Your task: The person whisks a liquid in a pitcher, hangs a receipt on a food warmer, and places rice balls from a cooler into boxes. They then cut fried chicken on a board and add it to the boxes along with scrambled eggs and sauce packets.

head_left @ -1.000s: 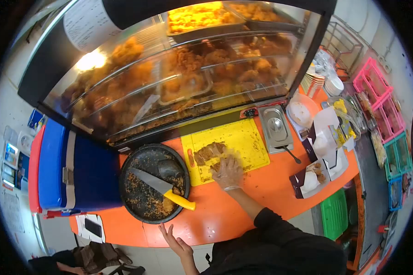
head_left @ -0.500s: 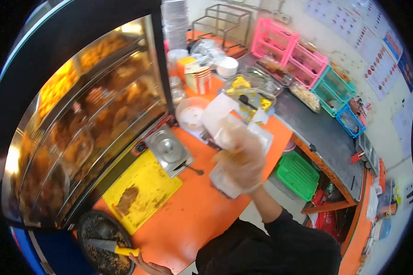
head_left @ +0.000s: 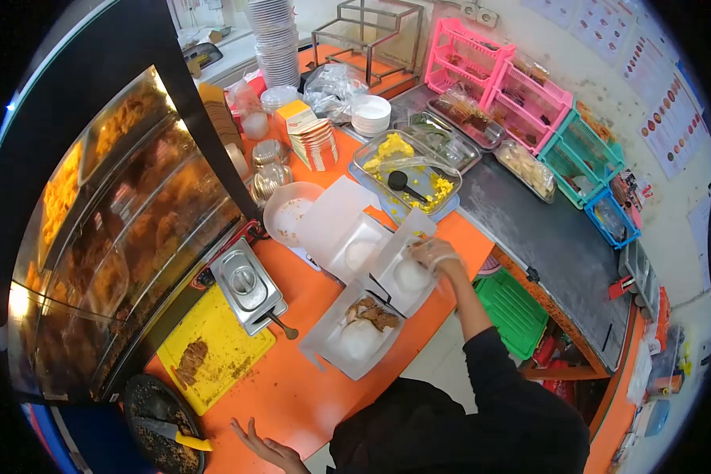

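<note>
My right hand (head_left: pixel 436 254), in a clear plastic glove, reaches into a white takeaway box (head_left: pixel 399 294) holding a mound of rice (head_left: pixel 412 275). Its fingers are bunched together at the far end; a bit of brown shows by them, but what they hold is hidden. Closer to me, another box (head_left: pixel 344 362) holds rice (head_left: pixel 361 340) and sliced brown meat (head_left: pixel 375 314). A third box (head_left: pixel 324 245) with rice stands behind. My left hand (head_left: pixel 267 449) is open, fingers spread, above the orange counter, apart from the yellow-handled knife (head_left: pixel 174 433) lying across a black bowl (head_left: pixel 146 395).
Sliced meat (head_left: pixel 191 362) lies on a yellow cutting board (head_left: pixel 233 332). Beside it sits a lidded steel container (head_left: pixel 249 284) with a handle sticking out. Farther back are a tray of yellow food (head_left: pixel 395 150) with a black spoon, and a glass display case (head_left: pixel 126 229) at left.
My right hand has moved slightly right and down into the box with its brown food. My left hand has come off the knife handle and opened. The view has shifted, revealing the boxes.
</note>
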Demonstrator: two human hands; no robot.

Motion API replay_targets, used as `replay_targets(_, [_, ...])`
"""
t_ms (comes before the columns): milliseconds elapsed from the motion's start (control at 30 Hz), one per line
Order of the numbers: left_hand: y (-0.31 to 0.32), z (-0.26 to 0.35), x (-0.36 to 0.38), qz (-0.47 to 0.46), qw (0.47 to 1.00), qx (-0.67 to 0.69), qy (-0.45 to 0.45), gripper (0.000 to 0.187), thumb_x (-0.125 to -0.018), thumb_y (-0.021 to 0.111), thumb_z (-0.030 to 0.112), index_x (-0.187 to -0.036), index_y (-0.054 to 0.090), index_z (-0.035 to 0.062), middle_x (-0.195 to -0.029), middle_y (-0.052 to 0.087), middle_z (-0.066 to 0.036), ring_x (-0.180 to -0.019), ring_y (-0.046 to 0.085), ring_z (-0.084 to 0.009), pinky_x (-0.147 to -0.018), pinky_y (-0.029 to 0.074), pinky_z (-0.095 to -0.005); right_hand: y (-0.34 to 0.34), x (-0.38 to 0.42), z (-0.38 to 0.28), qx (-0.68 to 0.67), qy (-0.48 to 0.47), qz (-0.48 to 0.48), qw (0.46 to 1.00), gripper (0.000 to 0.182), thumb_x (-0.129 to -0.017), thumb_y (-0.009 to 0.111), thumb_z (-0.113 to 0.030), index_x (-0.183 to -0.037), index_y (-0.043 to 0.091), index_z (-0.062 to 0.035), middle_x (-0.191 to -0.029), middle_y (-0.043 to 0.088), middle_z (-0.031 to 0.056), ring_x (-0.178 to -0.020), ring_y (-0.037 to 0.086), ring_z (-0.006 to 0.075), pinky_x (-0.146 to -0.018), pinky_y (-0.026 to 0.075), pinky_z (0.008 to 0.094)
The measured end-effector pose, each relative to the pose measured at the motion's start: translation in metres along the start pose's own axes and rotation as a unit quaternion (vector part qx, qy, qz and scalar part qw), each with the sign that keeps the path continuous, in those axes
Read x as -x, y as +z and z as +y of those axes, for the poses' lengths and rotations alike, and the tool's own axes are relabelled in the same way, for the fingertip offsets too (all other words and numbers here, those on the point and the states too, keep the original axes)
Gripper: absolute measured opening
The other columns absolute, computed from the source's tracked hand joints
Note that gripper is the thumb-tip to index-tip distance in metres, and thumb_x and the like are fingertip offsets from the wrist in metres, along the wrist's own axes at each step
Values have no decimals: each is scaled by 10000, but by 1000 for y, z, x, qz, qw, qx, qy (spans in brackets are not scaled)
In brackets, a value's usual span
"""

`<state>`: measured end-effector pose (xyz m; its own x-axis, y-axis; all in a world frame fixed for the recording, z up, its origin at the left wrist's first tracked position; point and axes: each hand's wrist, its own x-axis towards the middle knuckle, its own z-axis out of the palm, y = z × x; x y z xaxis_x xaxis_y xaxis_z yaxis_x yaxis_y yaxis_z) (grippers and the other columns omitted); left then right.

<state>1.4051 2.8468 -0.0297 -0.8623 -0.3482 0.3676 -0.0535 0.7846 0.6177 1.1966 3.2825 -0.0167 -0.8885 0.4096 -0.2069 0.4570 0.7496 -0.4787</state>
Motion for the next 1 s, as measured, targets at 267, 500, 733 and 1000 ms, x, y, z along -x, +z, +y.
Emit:
replay_targets(267, [9, 4, 6, 32, 999, 22, -26, 597, -920, 203, 453, -1087, 486, -45, -1305, 330, -263, -1234, 290, -400, -988, 255, -473, 34, -11, 8, 32, 39, 22, 998, 268, -759, 453, -280, -884, 624, -116, -961, 614, 112, -904, 571, 296, -794, 442, 398])
replay_targets(500, [-20, 11, 12, 49, 998, 2, -50, 541, -921, 251, 432, -1072, 509, -19, -1310, 356, -221, -1250, 290, -368, -996, 250, -449, 3, -9, 2, 147, 29, -37, 988, 340, -823, 451, -349, -898, 582, -44, -805, 619, 178, -748, 602, 329, -654, 443, 436])
replay_targets(733, [-54, -28, 15, 21, 997, 31, -68, 478, -922, 295, 386, -1072, 526, -6, -1290, 374, -218, -1233, 316, -369, -992, 267, -444, -63, 108, -62, 233, -170, 177, 941, 287, -856, 417, -240, -952, 574, -21, -948, 578, 212, -869, 552, 355, -702, 426, 433])
replay_targets(1000, [-97, -98, 0, 8, 998, 64, -25, 431, -924, 316, 342, -1043, 552, 2, -1232, 431, -206, -1172, 392, -360, -962, 316, -429, 168, 216, -327, -46, -739, -92, 666, 490, -777, 502, -329, -1226, 463, -137, -1292, 416, 87, -1182, 401, 259, -961, 319, 416])
